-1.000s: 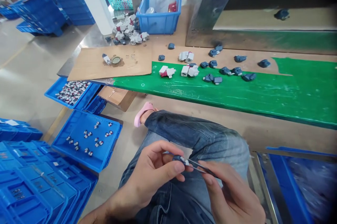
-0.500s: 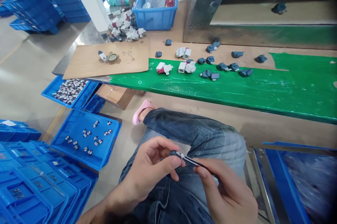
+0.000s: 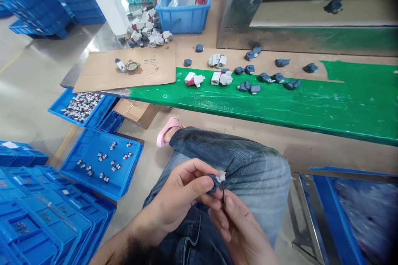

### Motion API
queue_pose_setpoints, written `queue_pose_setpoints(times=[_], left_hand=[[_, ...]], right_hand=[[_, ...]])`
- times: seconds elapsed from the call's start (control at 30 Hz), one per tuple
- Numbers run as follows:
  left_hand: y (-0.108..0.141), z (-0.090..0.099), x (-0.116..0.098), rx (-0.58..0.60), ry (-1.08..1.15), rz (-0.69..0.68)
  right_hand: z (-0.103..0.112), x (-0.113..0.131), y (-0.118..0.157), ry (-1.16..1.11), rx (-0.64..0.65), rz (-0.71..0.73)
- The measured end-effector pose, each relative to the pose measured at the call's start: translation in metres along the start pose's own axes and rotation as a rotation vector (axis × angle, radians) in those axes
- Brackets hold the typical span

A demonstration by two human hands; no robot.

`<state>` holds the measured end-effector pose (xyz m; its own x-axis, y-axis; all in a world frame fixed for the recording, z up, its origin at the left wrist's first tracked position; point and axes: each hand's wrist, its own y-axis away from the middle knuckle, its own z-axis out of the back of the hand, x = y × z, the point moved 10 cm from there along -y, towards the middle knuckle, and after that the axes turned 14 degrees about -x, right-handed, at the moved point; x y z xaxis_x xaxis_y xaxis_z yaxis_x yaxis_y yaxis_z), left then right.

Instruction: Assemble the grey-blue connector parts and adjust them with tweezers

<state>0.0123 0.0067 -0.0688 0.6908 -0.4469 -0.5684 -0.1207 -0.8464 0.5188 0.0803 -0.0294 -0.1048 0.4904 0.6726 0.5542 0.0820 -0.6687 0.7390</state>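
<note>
A dark-blue plastic part [image 3: 214, 183] with a white end [image 3: 221, 177] is pinched in the left hand's [image 3: 178, 194] grip, above the jeans [image 3: 248, 169]. Slim tweezers [image 3: 223, 200] are grasped by the right hand [image 3: 242, 223], close beside it. Similar dark-blue pieces [image 3: 292, 85] are scattered along the green-covered counter [image 3: 280, 111].

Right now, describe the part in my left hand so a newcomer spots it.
Below the green-edged bench are blue jeans. Over them, your left hand pinches a small dark blue part with a white bit at one end. Unlike the similar dark pieces lying on the bench, it is held, with a slim tool at its white end.
</note>
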Motion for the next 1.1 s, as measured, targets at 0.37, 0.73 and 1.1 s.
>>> queue_pose_setpoints(times=[0.37,0.73,1.1], left_hand=[[0.001,-0.005,0.012,0.062,0.019,0.071],[-0.007,0.016,-0.008,-0.1,-0.104,-0.128],[-0.012,0.034,-0.01,-0.225,0.018,-0.088]], right_hand=[[-0.027,-0.023,0.006,-0.218,0.301,-0.061],[-0.004,0.025,-0.005,0.217,0.056,0.226],[-0.041,0.001,0.009,-0.149,0.397,-0.106]])
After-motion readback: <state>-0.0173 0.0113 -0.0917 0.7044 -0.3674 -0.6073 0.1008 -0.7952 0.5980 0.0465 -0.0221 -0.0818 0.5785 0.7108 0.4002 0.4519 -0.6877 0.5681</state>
